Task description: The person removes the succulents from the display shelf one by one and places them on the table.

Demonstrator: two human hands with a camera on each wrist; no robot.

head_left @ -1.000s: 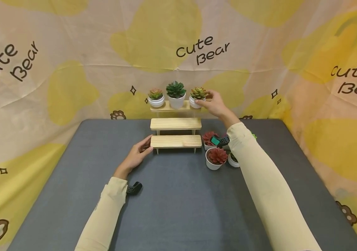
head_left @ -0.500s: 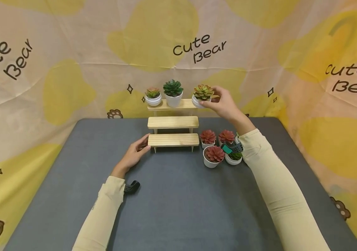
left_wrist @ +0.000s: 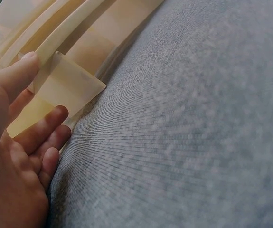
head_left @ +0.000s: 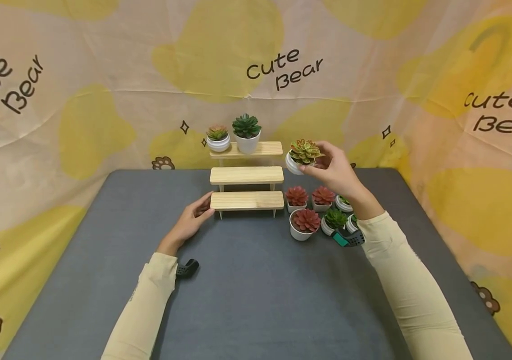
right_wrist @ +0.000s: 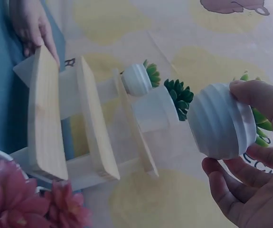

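Holding a small white pot (head_left: 294,164) here, thumb on one side and fingers on the other: that's the right grip (head_left: 339,172), and the pot's up in the air just right of the stand's top step, not touching it. Inside is a chunky succulent (head_left: 305,151). The left grip (head_left: 187,220) has the left end of the bottom step pinched between thumb and finger on the wooden stand (head_left: 246,200).

Left of the right grip, on the top step, are a ribbed white pot (head_left: 218,144) with a pinkish-green plant (head_left: 217,132) and a taller smooth one (head_left: 247,143) with a dark green rosette (head_left: 246,125). Below the right grip sits a bunch more: three pots of red succulents (head_left: 306,220), plus a few white pots with green plants (head_left: 336,218), a couple of those partly hidden by the wrist and sleeve.

As for looks, the held pot is rounded with ridges round it and tipped a bit, and its plant is yellowish green with reddish tips. The stand is three pale wood steps on see-through supports (left_wrist: 74,80).

Under both grips is a dark grey bench (head_left: 246,300). Behind them hangs a creased cream-and-yellow cloth (head_left: 224,55) with "Cute Bear" lettering and paw prints.
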